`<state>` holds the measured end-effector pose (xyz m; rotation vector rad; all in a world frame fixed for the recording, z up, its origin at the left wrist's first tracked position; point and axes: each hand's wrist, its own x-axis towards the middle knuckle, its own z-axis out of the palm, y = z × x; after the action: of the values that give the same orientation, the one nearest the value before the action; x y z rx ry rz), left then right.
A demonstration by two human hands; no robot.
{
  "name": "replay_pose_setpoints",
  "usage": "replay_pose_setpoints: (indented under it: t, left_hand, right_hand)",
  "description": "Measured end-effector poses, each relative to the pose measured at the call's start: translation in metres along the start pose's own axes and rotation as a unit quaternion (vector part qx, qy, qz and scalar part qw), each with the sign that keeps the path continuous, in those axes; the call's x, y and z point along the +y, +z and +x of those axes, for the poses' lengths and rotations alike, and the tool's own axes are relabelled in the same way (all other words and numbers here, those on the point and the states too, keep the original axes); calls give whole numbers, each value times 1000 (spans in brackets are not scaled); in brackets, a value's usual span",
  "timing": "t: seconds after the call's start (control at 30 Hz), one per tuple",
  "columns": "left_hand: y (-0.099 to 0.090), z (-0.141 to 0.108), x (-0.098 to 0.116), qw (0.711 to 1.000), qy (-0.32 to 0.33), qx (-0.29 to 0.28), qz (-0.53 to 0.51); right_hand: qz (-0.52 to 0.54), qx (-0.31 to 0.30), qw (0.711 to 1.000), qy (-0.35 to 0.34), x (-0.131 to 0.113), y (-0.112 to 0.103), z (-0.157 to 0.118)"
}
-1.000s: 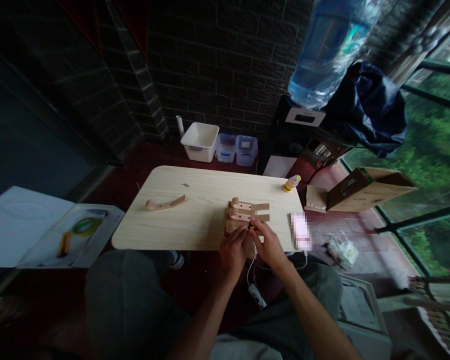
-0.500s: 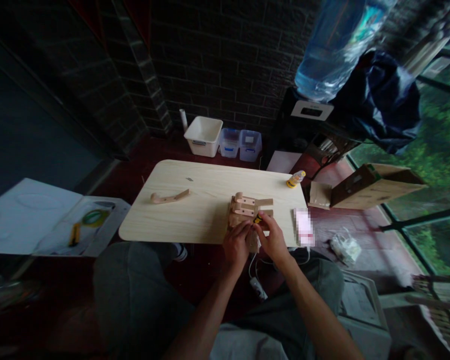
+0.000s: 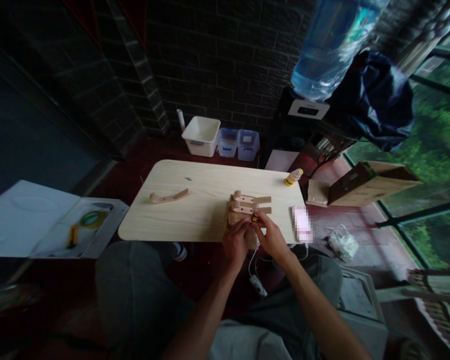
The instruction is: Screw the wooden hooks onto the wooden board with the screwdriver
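Observation:
At the table's front edge lies a wooden piece with curved arms (image 3: pixel 243 204) fixed side by side; dark round spots mark the arms. My left hand (image 3: pixel 235 245) is closed on the near end of this wooden piece, holding a wooden arm (image 3: pixel 251 239) that juts toward me. My right hand (image 3: pixel 273 241) pinches a small yellow-and-black screwdriver (image 3: pixel 255 217) over the wood; its tip is hidden by the fingers. A loose curved wooden arm (image 3: pixel 169 196) lies on the left of the table, with small metal bits (image 3: pixel 188 178) behind it.
The pale table (image 3: pixel 202 220) carries a yellow-capped bottle (image 3: pixel 293 177) at its back right corner and a pink blurred item (image 3: pixel 302 224) at the right edge. Bins (image 3: pixel 201 137) stand behind it. A cardboard box (image 3: pixel 371 185) sits right. A white cable with power strip (image 3: pixel 257 285) hangs below.
The view has shifted slightly. Both hands stay at the wooden piece; the right fingers and screwdriver have turned a little. Nothing has been let go.

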<state>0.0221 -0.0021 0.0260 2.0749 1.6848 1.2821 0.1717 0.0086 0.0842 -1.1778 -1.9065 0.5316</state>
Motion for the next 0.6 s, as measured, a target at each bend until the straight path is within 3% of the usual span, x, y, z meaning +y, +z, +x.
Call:
replay_pose_setpoints:
  t: [0.3,0.6]
  left_hand:
    - [3,1,-1,1000,-13,-6,-8]
    - [5,-1,-3,1000,-14,-8,-1]
  right_hand:
    - [32,43,999,10,14,10,-3]
    - [31,82,996,19,12,13,-3]
